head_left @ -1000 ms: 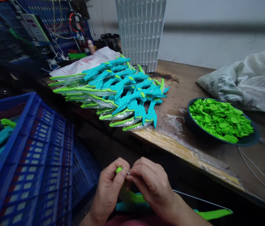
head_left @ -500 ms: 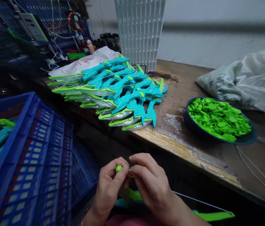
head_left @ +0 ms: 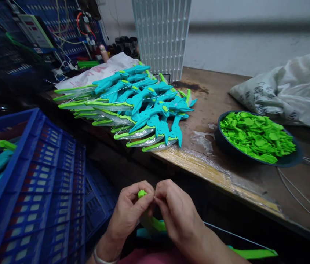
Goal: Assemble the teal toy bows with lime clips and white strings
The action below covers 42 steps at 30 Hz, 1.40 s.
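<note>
Low in front of me lies a toy bow (head_left: 254, 253) with lime-green limbs and a turquoise middle, partly hidden behind my hands and forearm. My left hand (head_left: 128, 209) is closed round one green limb, whose tip (head_left: 142, 193) pokes up between thumb and forefinger. Right beside it, my right hand (head_left: 178, 212) is pinched shut, its fingertips meeting the left ones at the thin end of a white string. That string (head_left: 237, 234) reappears past my right wrist and runs to the bow's far green tip.
Turquoise-and-green toy bows (head_left: 143, 99) are piled on the table (head_left: 210, 88). A dark basin (head_left: 295, 157) of small green parts stands right, before white sacks (head_left: 287, 84). At left is a blue crate (head_left: 39, 183) holding more toy pieces. A ribbed translucent panel (head_left: 161, 40) rises behind.
My right fingers have closed in against the left fingertips, where they were slightly apart. The green tip shows more above my left hand. The view has shifted a little.
</note>
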{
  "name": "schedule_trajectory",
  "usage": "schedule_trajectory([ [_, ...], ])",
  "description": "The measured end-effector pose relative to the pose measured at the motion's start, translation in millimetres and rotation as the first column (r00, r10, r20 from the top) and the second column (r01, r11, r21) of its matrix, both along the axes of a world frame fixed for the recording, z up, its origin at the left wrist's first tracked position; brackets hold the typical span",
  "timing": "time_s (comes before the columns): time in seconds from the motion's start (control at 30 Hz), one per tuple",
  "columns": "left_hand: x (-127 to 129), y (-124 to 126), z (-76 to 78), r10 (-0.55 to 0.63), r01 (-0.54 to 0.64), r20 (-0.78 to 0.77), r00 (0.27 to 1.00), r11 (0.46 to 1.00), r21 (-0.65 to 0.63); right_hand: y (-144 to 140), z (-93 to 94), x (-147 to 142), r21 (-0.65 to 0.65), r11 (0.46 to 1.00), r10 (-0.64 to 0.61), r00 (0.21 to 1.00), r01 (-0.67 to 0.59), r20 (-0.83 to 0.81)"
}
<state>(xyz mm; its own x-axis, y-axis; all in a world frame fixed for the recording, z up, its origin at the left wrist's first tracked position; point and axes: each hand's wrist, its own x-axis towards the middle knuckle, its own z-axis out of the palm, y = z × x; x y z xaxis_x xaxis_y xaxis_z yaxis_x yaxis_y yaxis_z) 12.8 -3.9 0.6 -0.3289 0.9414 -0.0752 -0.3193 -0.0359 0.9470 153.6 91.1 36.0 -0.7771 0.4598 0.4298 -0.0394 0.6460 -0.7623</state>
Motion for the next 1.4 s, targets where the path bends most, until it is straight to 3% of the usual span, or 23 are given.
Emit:
schedule_trajectory([
  [0.1,-4.0,2.0,3.2,-0.025,0.025,-0.006,1.0,0.999,-0.02,0.7,6.9,0.3,-0.217,0.976,0.026,0.999,-0.015,0.045],
  [0.17,-6.1,3.0,5.4,-0.037,0.037,-0.002,0.999,0.998,-0.042,2.1,10.3,0.0,-0.282,0.959,0.036,0.998,-0.023,0.043],
  [0.5,-4.1,-0.8,-3.6,0.022,-0.033,-0.083,0.996,0.99,-0.14,-0.7,-3.1,-8.2,-0.219,0.972,-0.084,0.996,0.082,0.002],
  [0.77,-2.7,2.5,-4.8,0.017,-0.002,0.132,0.991,0.994,-0.108,-6.3,-17.2,-14.2,-0.421,0.895,-0.163,0.987,0.145,-0.007],
  [0.83,-2.0,3.7,-3.0,0.022,-0.005,0.167,0.986,0.995,-0.102,-6.2,-19.6,-13.6,-0.356,0.923,-0.172,0.984,0.147,-0.041],
  [0.93,-0.8,5.2,-1.7,0.022,-0.006,0.185,0.983,0.996,-0.084,-4.9,-20.7,-12.7,-0.046,0.986,-0.164,0.981,0.16,-0.108],
  [1.03,0.5,5.7,-2.8,0.027,-0.013,0.189,0.982,0.997,-0.079,-4.2,-21.5,-12.3,0.201,0.964,-0.143,0.979,0.172,-0.148],
  [1.27,2.9,5.3,-7.4,0.046,-0.033,0.158,0.986,0.996,-0.083,-3.1,-25.9,-13.2,0.421,0.891,-0.125,0.984,0.168,-0.127],
  [1.4,3.0,6.9,-7.7,0.067,-0.058,0.117,0.991,0.995,-0.077,0.3,-23.5,-14.2,0.461,0.865,-0.168,0.98,0.198,-0.104],
])
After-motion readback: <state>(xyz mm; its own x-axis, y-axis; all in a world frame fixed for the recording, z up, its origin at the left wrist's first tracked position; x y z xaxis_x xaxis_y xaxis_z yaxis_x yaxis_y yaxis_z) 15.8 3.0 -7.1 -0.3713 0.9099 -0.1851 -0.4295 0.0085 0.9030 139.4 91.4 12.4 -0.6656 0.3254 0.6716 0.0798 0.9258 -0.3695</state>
